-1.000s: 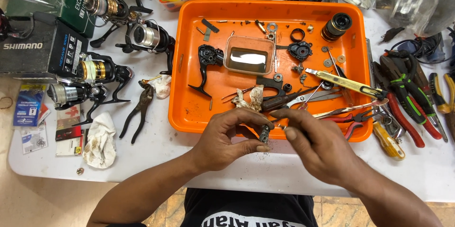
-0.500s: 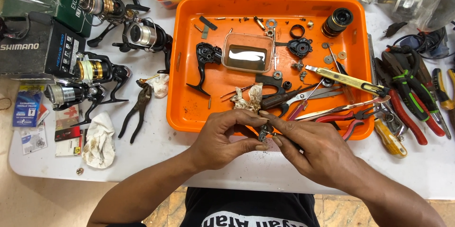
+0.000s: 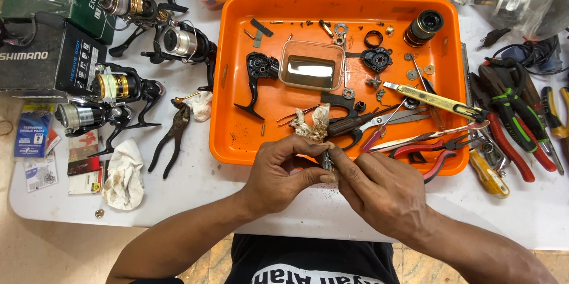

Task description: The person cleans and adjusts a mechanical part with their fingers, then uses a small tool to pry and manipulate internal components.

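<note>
My left hand (image 3: 281,171) and my right hand (image 3: 379,186) meet at the near edge of the orange tray (image 3: 237,136). Between their fingertips they pinch a small dark metal part (image 3: 327,161), mostly hidden by the fingers. A crumpled stained rag (image 3: 312,124) lies just beyond the hands inside the tray. Around it lie a black reel handle arm (image 3: 258,76), a small clear rectangular dish (image 3: 312,72), a dark spool (image 3: 423,26), scissors (image 3: 385,121) and several screws and washers.
Several spinning reels (image 3: 118,85) and dark boxes (image 3: 44,58) fill the table's left side. Black pliers (image 3: 172,139) and a white cloth (image 3: 125,174) lie left of the tray. Red and green handled pliers (image 3: 510,118) and a yellow screwdriver (image 3: 489,174) sit at the right.
Both hands have stayed at the tray's near edge and shifted their fingers slightly on the small part. The view has tilted a little.
</note>
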